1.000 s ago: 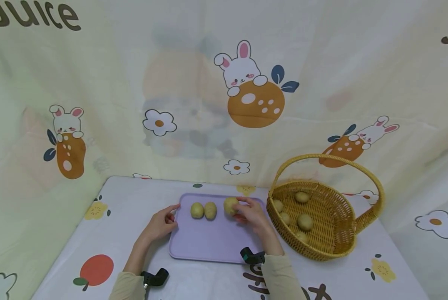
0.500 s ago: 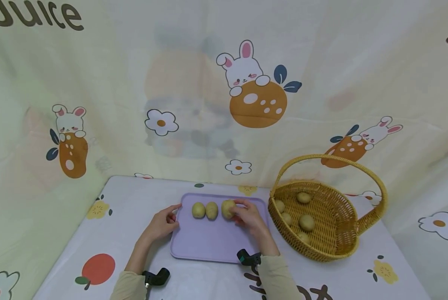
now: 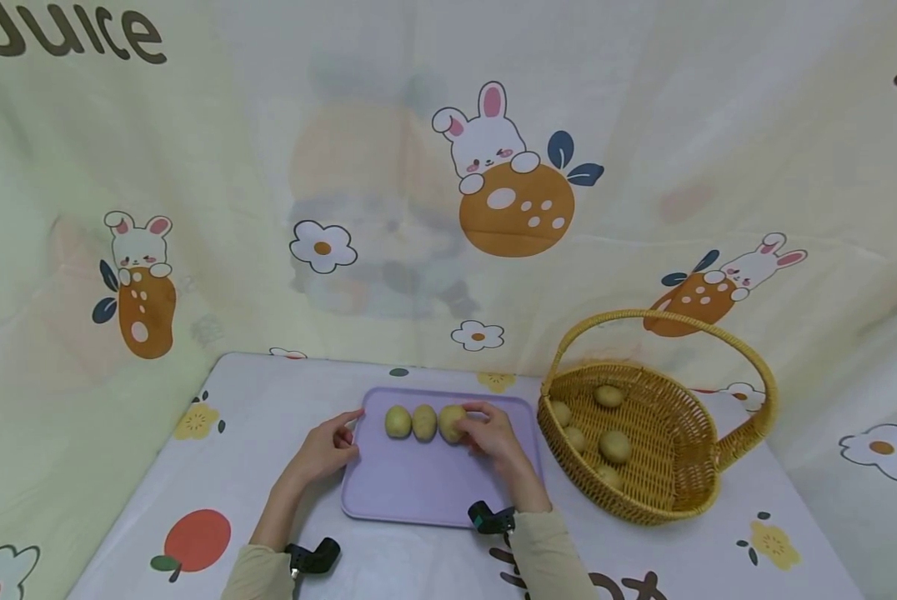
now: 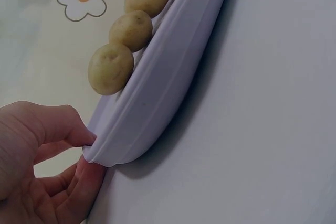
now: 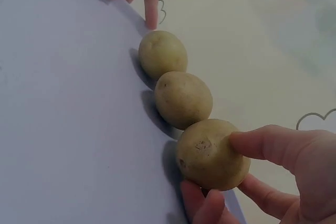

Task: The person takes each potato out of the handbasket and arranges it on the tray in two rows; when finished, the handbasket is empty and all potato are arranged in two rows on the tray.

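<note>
While "Juice" marks the cloth [image 3: 231, 125] behind the tray [image 3: 411, 487], the left hand [image 3: 323, 450] pinches its rim; the right hand [image 3: 493, 433] grips a potato [image 3: 448, 423] beyond its bare near half.

Long, pale beige sleeves are worn on both arms: the left sleeve [image 3: 257, 573] is seen at the bottom of the head view, left of centre, and the right sleeve [image 3: 553, 558] at the bottom, right of centre. Both are plain and are cut off by the lower frame edge. Just beyond each cuff, a small black wrist camera is worn. The left camera [image 3: 315, 556] is rounded and bent in outline, with a small silvery part shown beneath. The right camera [image 3: 491, 518] is similarly shaped and is marked by a greenish patch.
</note>
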### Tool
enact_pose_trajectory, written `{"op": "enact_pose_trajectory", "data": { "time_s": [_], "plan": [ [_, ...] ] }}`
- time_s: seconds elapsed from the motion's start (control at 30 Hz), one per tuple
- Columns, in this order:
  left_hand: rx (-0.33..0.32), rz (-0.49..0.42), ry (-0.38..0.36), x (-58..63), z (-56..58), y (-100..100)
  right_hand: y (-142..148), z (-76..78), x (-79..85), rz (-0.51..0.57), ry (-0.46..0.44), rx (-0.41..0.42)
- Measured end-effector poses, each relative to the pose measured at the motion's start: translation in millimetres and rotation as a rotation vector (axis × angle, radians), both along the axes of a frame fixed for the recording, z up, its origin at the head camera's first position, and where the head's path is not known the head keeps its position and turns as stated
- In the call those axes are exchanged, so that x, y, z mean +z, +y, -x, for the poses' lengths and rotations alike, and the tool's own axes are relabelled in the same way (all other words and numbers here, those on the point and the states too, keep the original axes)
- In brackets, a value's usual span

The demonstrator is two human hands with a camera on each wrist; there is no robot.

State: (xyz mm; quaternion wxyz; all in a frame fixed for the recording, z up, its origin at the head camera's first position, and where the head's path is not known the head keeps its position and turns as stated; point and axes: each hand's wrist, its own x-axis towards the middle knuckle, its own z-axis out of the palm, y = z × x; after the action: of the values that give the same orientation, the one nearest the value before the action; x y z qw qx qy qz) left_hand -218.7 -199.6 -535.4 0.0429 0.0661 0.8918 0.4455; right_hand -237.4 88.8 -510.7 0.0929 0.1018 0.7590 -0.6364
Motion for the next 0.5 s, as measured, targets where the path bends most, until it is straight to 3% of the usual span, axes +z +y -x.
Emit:
{"op": "enact_pose_trajectory", "data": {
  "time_s": [0.5],
  "plan": [
    [-0.011,0.006,-0.001,-1.5,1.0,-0.6,2.9,1.1,1.8,-0.046,-0.037,-0.021]
  ]
}}
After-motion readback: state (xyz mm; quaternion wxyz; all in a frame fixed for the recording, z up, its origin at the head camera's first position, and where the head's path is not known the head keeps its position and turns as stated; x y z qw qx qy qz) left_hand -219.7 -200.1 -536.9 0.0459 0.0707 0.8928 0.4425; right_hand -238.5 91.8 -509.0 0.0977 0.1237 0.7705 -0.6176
